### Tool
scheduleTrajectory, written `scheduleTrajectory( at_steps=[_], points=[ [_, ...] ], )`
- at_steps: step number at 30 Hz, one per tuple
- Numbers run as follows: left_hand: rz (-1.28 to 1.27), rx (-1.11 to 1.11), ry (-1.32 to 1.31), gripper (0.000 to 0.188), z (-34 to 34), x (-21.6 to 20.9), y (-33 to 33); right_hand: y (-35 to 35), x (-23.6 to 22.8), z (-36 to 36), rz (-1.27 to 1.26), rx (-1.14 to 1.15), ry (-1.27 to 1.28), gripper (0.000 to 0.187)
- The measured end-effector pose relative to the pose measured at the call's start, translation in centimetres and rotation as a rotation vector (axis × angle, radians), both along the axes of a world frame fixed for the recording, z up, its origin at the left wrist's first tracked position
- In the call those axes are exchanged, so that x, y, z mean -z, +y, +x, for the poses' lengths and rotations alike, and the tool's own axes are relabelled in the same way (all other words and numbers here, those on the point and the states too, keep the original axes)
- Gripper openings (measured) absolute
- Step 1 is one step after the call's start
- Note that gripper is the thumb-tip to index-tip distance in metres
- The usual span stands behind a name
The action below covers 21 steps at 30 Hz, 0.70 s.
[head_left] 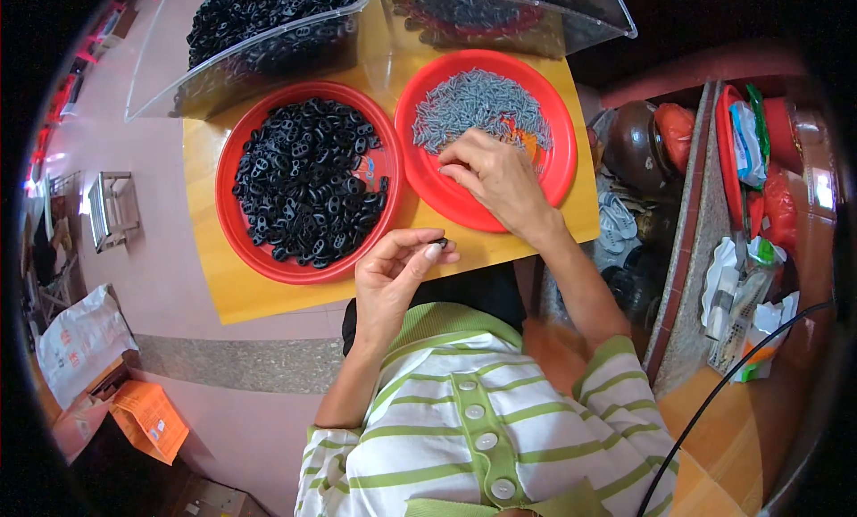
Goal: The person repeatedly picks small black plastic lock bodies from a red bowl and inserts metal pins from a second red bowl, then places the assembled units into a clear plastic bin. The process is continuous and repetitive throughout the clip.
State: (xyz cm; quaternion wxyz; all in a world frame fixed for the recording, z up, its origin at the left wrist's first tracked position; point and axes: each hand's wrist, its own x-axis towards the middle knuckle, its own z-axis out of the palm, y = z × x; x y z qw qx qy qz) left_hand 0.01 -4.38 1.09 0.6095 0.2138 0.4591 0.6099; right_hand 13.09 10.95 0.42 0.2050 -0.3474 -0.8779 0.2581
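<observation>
In the head view, the left hand [397, 265] pinches a small black plastic piece [441, 242] between thumb and fingertips. Beyond this pinch, leftward, a round red plastic tray [308, 276] holds loose black pieces [308, 173]. Rightward, the right hand [502, 179] curls over a second red tray [427, 182] of slender grey pieces [473, 102]; whether it grips one, I cannot tell.

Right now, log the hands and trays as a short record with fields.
Left hand: grip shut on a small black piece
Right hand: over the red round plastic tray of slim grey pieces; contents of grip unclear
Left of that: second red round plastic tray heaped with black oval pieces
Surface: yellow flat tabletop
Beyond trays: clear plastic bins holding black pieces
</observation>
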Motion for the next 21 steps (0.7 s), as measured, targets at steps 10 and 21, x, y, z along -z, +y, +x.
scheduleTrajectory(
  at_steps=[10,21],
  points=[
    [-0.025,-0.001,0.043,0.018,0.3,0.1,0.9,-0.6,0.1,0.1,0.052,0.031,-0.013,0.011],
    [-0.03,0.0,0.058,0.011,0.8,0.5,1.8,-0.6,-0.5,0.9,-0.035,-0.035,-0.09,0.014]
  ],
)
